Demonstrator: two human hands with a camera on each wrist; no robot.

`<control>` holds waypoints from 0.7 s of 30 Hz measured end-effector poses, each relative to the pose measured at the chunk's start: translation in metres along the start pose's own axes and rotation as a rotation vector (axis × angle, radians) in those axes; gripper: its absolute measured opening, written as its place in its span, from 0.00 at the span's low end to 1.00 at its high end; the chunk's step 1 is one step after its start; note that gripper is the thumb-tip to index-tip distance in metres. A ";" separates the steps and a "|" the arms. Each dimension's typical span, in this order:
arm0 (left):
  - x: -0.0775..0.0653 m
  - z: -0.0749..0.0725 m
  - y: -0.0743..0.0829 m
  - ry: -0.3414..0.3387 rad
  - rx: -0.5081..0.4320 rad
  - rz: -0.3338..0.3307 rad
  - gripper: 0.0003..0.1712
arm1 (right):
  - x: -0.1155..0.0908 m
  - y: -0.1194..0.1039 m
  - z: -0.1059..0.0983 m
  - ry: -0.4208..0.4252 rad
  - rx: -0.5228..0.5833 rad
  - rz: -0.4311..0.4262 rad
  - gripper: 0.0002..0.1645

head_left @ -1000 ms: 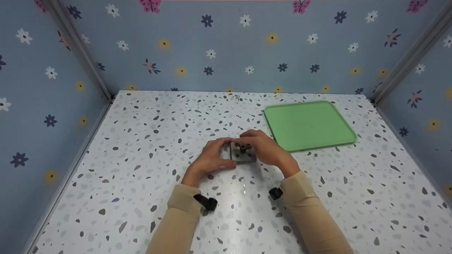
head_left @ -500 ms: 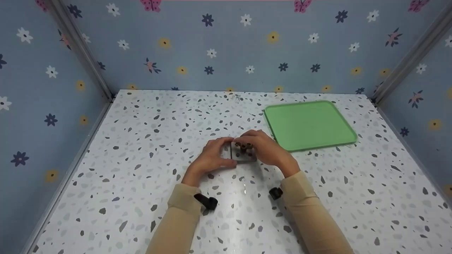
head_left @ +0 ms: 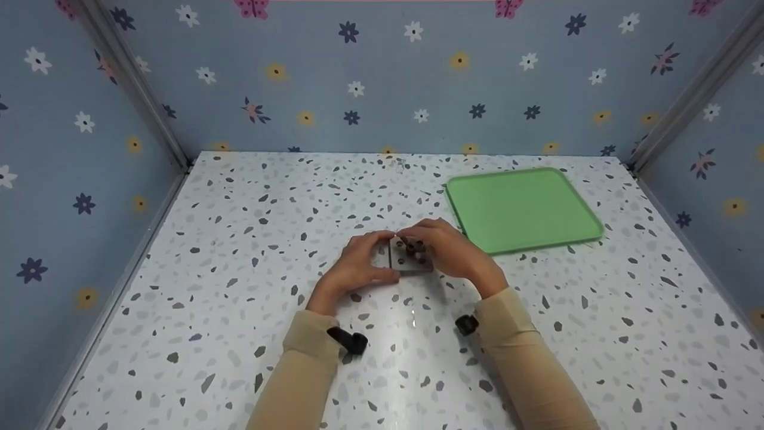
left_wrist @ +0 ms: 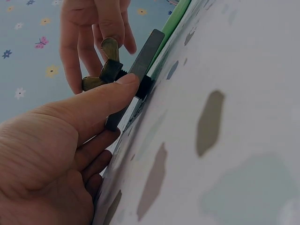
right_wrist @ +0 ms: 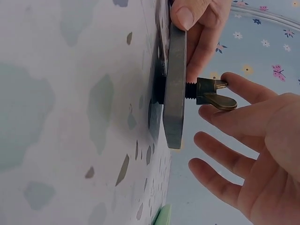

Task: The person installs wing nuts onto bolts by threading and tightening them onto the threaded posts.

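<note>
A small square metal plate (head_left: 410, 266) with several holes stands slightly raised above the tabletop. My left hand (head_left: 356, 263) grips its edges, thumb on the near side and fingers at the far side. Through the plate runs a threaded bolt (right_wrist: 191, 91), its dark lower end (right_wrist: 160, 90) underneath. A brass wing nut (right_wrist: 206, 92) sits on the thread, with bare thread between it and the plate. My right hand (head_left: 450, 251) pinches the wings with thumb and index finger; its other fingers are spread apart. In the left wrist view, one wing (left_wrist: 110, 48) meets a right fingertip.
A green tray (head_left: 525, 212) lies at the back right, close beyond my right hand. The speckled white tabletop (head_left: 256, 239) is bounded by flower-patterned panels (head_left: 382, 77) at the back and both sides.
The right fingertips have shifted slightly to the right around the wing nut, and more of the plate's far left corner shows. The left hand and the plate stay in place.
</note>
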State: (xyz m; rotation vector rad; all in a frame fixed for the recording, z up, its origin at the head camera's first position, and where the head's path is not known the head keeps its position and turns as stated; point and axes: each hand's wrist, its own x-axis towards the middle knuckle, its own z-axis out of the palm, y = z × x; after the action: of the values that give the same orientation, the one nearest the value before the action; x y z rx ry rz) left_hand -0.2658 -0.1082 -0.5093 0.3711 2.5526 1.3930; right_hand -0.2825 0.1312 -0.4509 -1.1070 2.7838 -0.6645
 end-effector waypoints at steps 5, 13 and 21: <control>0.001 0.000 0.001 -0.001 0.011 0.008 0.53 | -0.001 0.001 -0.001 0.009 -0.011 0.011 0.31; 0.002 0.001 -0.001 0.002 -0.006 0.019 0.52 | -0.004 0.001 -0.001 0.039 -0.029 0.042 0.29; 0.001 0.000 -0.002 0.003 -0.031 0.011 0.53 | -0.002 0.001 -0.001 0.068 -0.005 0.054 0.28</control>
State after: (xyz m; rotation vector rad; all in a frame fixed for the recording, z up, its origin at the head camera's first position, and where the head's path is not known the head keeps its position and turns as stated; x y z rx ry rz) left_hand -0.2672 -0.1089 -0.5111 0.3786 2.5324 1.4365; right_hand -0.2816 0.1337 -0.4509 -1.0252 2.8625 -0.7031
